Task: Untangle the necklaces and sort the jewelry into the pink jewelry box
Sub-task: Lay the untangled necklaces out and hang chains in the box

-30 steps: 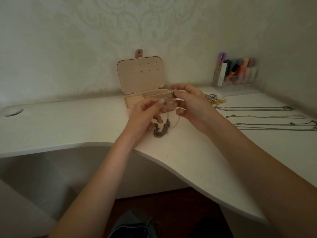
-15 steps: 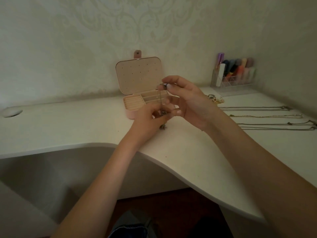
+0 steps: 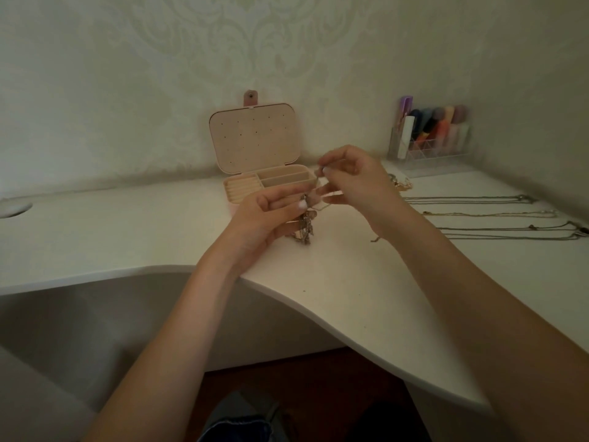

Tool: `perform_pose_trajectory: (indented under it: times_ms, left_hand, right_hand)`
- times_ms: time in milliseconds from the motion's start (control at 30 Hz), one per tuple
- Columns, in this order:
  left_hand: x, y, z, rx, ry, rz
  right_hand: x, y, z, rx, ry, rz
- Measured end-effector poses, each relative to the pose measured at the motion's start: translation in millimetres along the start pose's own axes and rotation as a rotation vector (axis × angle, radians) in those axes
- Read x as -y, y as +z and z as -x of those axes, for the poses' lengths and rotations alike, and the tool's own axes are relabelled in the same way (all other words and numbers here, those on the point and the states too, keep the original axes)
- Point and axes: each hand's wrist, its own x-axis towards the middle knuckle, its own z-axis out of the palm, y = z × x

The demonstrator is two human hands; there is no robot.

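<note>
Necklaces (image 3: 305, 225) hang in a knot from the left hand (image 3: 266, 215), whose fingers pinch it, so the right hand (image 3: 353, 177) fingers can pull one chain loose.

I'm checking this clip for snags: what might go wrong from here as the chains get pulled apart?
The left hand grips the tangled clump while the right hand pinches a thin strand, so a hard pull could tighten the knot or snap the chain. The dangling clump could also drag across the desk toward the straightened necklaces and retangle them.
</note>
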Motion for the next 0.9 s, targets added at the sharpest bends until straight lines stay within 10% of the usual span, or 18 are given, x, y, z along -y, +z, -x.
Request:
perform_pose_trajectory:
  times_ms: [167, 900]
  left_hand:
    - [4, -5, -5, -0.208, 0.012, 0.078]
    - [14, -7, -10, -0.25, 0.075, -0.149]
  right_hand:
    - [-16, 6, 3, 0.041, -0.339, 0.993]
    - [-12, 18, 6, 0.103, 0.14, 0.004]
